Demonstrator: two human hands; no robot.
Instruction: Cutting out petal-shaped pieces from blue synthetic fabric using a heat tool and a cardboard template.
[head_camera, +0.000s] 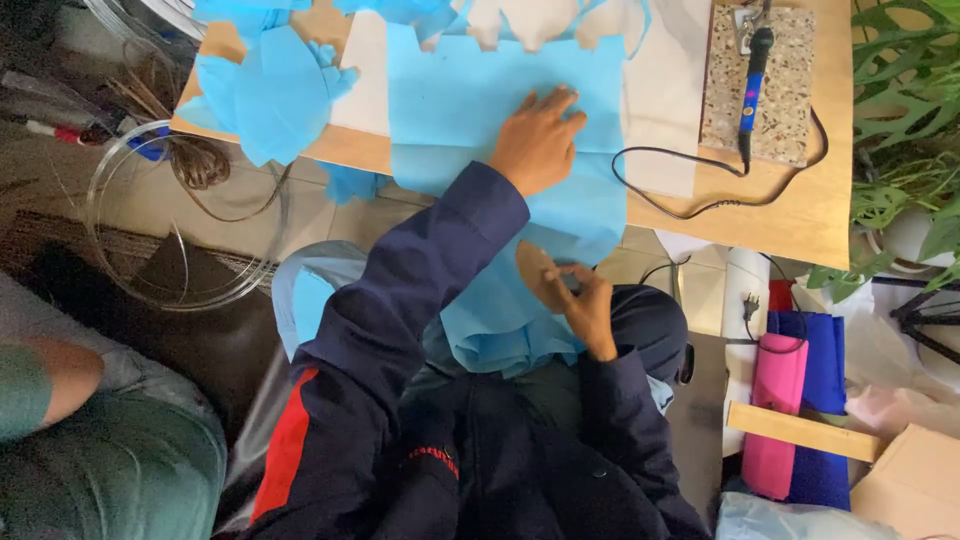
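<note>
Nearest us, our right hand (588, 305) pinches a small tan teardrop-shaped template (538, 275) against the hanging edge of the light blue fabric sheet (470, 100). Farther out, our left hand (537, 140) lies flat and open on that sheet, pressing it onto the wooden surface (800, 215). Beyond right, a blue-handled corded tool (752, 90) rests on a speckled slab (785, 100).

I see even, soft daylight with no single strong source. The pale wooden table (800, 215) and the light blue non-woven fabric sheet (470, 100) are bright but not glaring. Shadows are faint. The dark navy sleeves lose detail. Focus is slightly soft throughout, and the edges bend with wide-angle distortion.
</note>
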